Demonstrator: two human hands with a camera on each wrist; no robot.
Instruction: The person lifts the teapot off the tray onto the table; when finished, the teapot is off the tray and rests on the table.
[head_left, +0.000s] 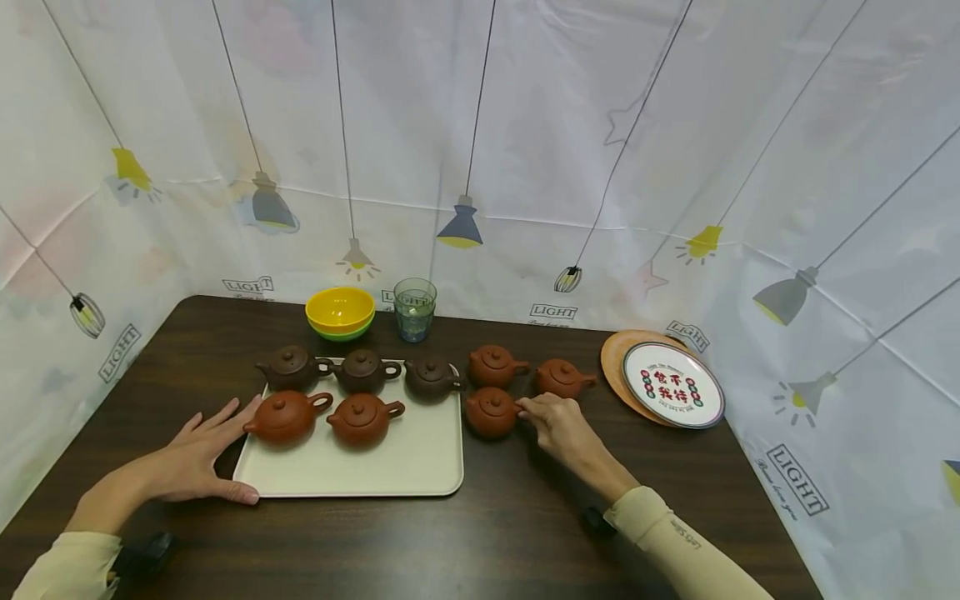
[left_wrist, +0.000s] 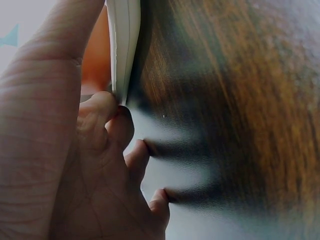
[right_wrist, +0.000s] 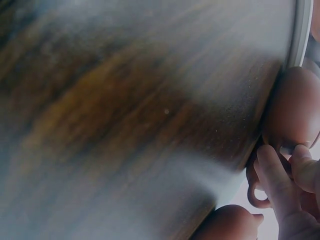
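Note:
My right hand pinches the handle of a reddish-brown clay teapot beside the right edge of a cream tray. The right wrist view has thumb and finger at this teapot's handle. Two more reddish-brown teapots, one behind it and one behind my hand, stand on the table. With fingers spread, my left hand lies at the tray's left edge, thumb by the near corner. On the tray, two reddish-brown teapots stand before three dark brown ones.
Behind the tray are a yellow bowl stacked on a green one and a clear glass. At the right, a white plate with red writing overlaps a round wooden board. A printed curtain borders the dark table.

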